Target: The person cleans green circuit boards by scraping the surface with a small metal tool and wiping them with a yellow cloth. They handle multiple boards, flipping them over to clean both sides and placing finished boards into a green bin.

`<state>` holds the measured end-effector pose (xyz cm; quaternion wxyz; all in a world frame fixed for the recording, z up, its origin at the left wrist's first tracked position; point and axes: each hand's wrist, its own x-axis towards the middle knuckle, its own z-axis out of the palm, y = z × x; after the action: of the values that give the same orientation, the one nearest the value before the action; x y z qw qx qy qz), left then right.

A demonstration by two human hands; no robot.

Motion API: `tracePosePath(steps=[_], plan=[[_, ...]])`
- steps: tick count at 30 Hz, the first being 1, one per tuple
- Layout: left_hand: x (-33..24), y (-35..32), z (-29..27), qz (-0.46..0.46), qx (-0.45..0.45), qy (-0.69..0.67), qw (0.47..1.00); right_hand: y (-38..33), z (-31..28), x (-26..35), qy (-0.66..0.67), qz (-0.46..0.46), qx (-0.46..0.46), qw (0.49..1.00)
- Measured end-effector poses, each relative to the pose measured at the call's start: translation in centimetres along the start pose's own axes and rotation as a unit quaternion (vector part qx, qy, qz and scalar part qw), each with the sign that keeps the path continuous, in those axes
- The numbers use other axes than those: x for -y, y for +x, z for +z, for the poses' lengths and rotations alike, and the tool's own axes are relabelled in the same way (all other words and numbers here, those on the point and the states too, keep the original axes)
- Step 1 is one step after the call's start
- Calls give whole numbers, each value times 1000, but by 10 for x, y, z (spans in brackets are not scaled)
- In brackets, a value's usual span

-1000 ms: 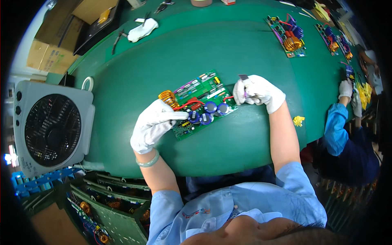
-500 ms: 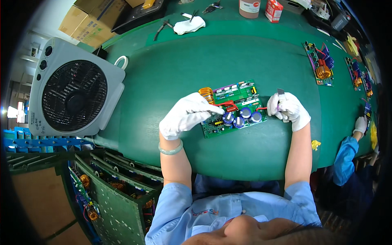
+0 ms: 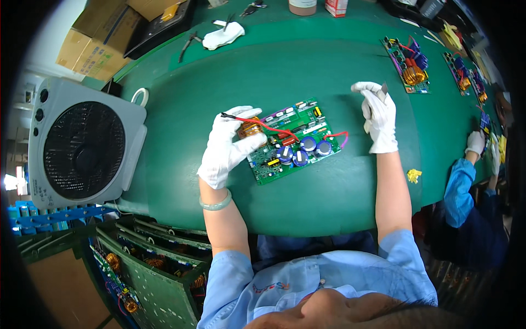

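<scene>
A green circuit board lies tilted on the green table mat, with several blue-purple capacitors standing on it. My left hand, in a white glove, grips the board's left end, its thumb and fingers around the copper-wound coil. Over that coil runs a red wire with a black tip, close to my fingers. At the board's right edge a short red wire with a purple end sticks out loose. My gloved right hand is raised to the right, apart from the board, closed on a small flat grey metal tool.
A grey box fan stands at the left, above a green rack of boards. More boards lie at the right, near a co-worker's gloved hand. Pliers and a white cloth lie at the back.
My left hand has moved from beside the capacitors to the coil. My right hand has drawn away from the short red wire, up and right, still with the grey tool. The whole view has shifted.
</scene>
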<state>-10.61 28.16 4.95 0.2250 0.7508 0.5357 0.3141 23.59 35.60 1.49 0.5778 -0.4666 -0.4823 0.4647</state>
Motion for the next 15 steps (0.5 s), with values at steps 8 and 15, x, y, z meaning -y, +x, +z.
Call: tracePosePath(steps=[8, 15], plan=[[-5, -2, 13, -48, -7, 90, 995, 0, 14, -7, -96, 71, 22, 993], [4, -2, 16, -25, -23, 50, 998, -2, 14, -10, -144, 58, 101, 983]])
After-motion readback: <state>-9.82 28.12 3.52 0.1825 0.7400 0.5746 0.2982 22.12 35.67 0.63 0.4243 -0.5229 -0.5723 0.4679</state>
